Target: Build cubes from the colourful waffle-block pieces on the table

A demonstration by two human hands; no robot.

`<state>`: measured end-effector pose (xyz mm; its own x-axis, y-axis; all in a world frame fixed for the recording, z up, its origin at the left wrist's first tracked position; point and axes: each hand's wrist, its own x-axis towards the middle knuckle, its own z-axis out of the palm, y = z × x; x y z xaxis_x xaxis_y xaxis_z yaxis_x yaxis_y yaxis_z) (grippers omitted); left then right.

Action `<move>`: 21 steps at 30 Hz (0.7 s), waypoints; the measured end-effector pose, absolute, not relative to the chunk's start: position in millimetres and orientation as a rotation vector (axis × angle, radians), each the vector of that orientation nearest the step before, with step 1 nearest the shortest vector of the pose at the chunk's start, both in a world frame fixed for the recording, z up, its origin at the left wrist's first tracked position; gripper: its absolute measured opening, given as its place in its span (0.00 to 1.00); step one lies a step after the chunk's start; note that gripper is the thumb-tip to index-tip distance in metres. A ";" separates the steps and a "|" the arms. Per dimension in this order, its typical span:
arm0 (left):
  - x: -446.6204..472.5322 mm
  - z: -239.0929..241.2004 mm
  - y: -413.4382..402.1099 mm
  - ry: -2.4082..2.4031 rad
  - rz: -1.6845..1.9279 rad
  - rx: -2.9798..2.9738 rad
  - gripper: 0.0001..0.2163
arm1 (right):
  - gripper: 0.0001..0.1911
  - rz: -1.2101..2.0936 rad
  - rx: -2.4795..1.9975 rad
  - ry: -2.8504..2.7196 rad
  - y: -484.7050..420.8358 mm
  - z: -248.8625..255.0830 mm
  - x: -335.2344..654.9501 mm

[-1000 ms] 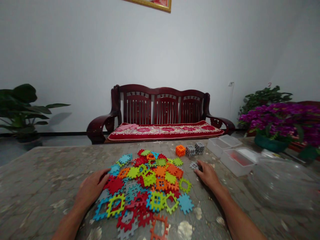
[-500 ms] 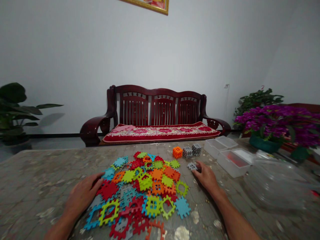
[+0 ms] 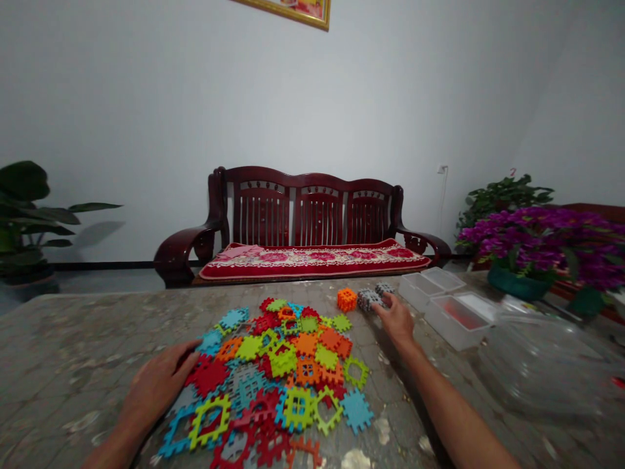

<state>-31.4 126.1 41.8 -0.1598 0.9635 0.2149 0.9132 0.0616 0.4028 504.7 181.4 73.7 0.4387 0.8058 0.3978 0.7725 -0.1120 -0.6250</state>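
A heap of toothed plastic building tiles (image 3: 307, 343) in red, orange, lime, blue and grey is spread over the middle of the table. My left hand (image 3: 159, 381) rests at the heap's left edge, fingers stretched out and touching or beside a blue tile (image 3: 211, 341). My right hand (image 3: 398, 322) pinches a grey tile, mostly hidden behind the fingers, at the stacked grey tiles (image 3: 366, 298). Another grey stack (image 3: 384, 287) stands just behind, partly covered by the fingers. To the left is an orange stack (image 3: 346, 299).
Two clear plastic boxes (image 3: 455, 331) stand right of my right hand, one with something red inside. Nearer lies a large clear plastic container (image 3: 541, 371). Purple flowers in a green pot (image 3: 518, 281) are at the right. A wooden bench (image 3: 317, 215) stands beyond the table (image 3: 88, 339).
My right hand has moved forward, carrying the grey tile from the bare tabletop to the grey stacks. My left hand has stayed nearly still.
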 end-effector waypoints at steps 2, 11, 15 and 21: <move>-31.2 42.6 126.3 2.210 0.668 1.952 0.28 | 0.28 -0.005 -1.904 -1.376 187.6 87.4 499.1; -33.2 41.3 126.2 2.187 0.661 1.962 0.29 | 0.24 -0.095 -2.086 -1.488 201.0 106.9 490.1; -31.9 43.2 125.0 2.173 0.658 1.959 0.29 | 0.27 -0.102 -2.162 -1.463 206.6 99.2 492.4; -34.0 39.7 126.4 2.167 0.672 1.982 0.30 | 0.25 -0.161 -2.212 -1.475 214.0 95.1 493.0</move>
<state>-34.0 126.4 39.7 -0.1296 0.9713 0.1997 0.9139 0.0388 0.4041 493.0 214.0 95.1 0.4143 0.8403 0.3496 0.8960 -0.3090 -0.3190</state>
